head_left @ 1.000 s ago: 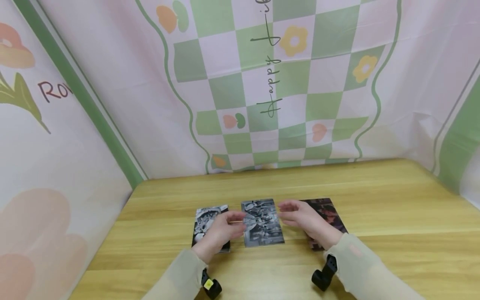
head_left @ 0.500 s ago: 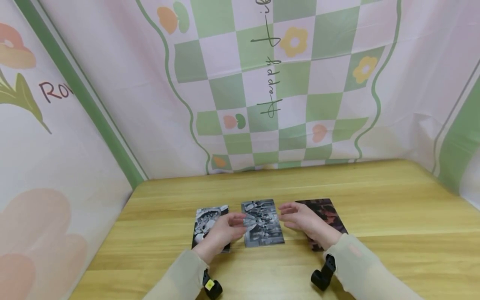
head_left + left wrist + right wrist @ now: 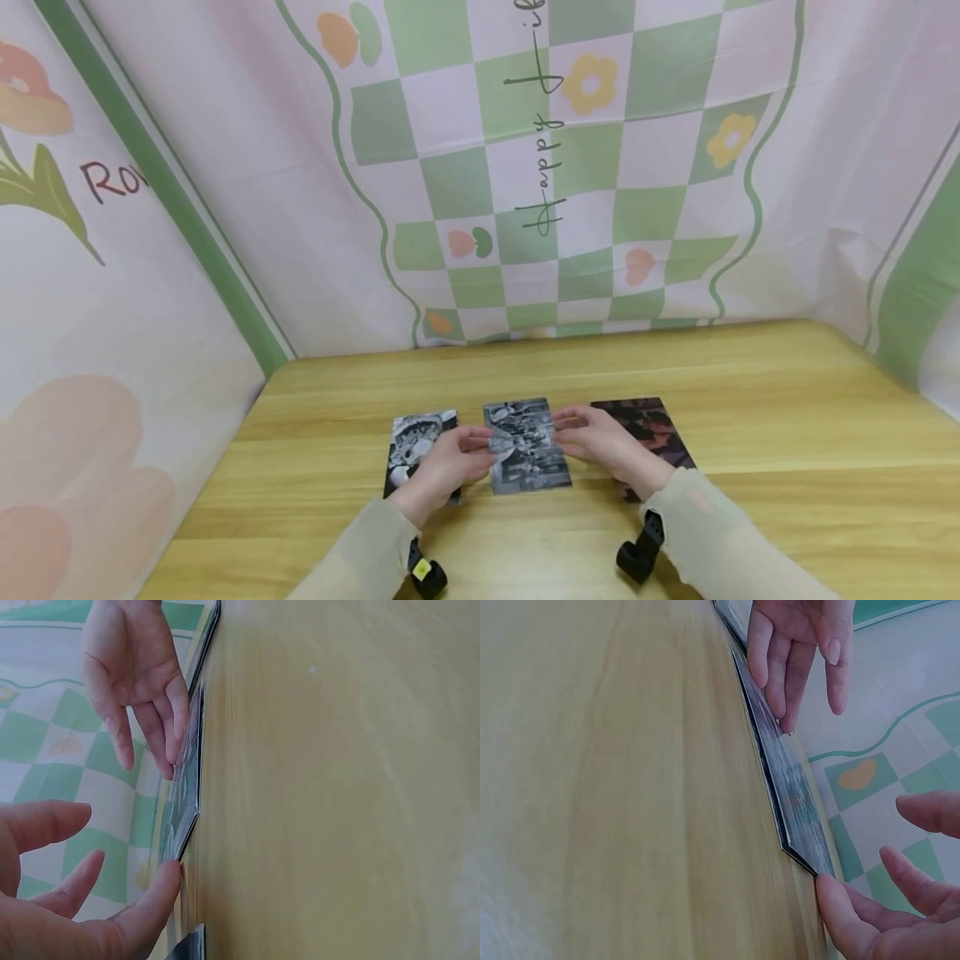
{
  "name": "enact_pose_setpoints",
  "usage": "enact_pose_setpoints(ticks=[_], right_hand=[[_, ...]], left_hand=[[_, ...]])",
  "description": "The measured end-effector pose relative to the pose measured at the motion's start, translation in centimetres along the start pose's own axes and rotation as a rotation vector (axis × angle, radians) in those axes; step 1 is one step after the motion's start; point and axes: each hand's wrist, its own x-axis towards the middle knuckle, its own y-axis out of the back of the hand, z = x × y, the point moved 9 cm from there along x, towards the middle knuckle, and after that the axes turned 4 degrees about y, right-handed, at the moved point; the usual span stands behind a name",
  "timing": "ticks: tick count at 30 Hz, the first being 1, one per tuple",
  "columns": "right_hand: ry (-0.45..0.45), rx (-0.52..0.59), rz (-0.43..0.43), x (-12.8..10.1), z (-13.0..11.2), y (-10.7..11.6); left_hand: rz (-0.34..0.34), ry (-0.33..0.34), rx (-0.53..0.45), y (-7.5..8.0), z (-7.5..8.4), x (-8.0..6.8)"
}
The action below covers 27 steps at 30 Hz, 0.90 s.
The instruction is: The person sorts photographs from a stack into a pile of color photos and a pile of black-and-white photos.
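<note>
Three photo prints lie in a row on the wooden table [image 3: 750,433]. The middle black-and-white print [image 3: 527,454] sits between my two hands. My left hand [image 3: 457,457] touches its left edge with straight fingertips, and my right hand [image 3: 600,440] touches its right edge the same way. Seen edge-on in the left wrist view, the print [image 3: 186,787] has my left hand [image 3: 67,900] at its near corner and my right hand [image 3: 135,675] at the far side. In the right wrist view the print [image 3: 791,795] looks like a thin stack between my right hand [image 3: 877,915] and my left hand [image 3: 795,645].
A black-and-white print [image 3: 416,446] lies on the left, partly under my left hand. On the right, a dark reddish print [image 3: 652,425] lies partly under my right wrist. Patterned cloth walls [image 3: 525,208] enclose the table at the back and both sides.
My right hand has moved left until its fingertips meet the middle print's right edge. My left hand has stayed at the left edge.
</note>
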Motion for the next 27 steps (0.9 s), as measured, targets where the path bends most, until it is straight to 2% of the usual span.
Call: enact_pose_setpoints(ticks=[9, 16, 22, 27], right_hand=[[0.008, 0.028, 0.022, 0.0, -0.1, 0.4], [0.026, -0.003, 0.064, 0.1, -0.2, 0.8], [0.031, 0.024, 0.092, 0.0, -0.3, 1.0], [0.032, 0.048, 0.121, -0.1, -0.3, 1.3]], left_hand=[[0.046, -0.015, -0.012, 0.2, 0.1, 0.0], [0.095, -0.027, -0.044, 0.5, 0.4, 0.0], [0.107, -0.017, -0.070, 0.5, 0.5, 0.0], [0.109, -0.040, -0.097, 0.5, 0.6, 0.0]])
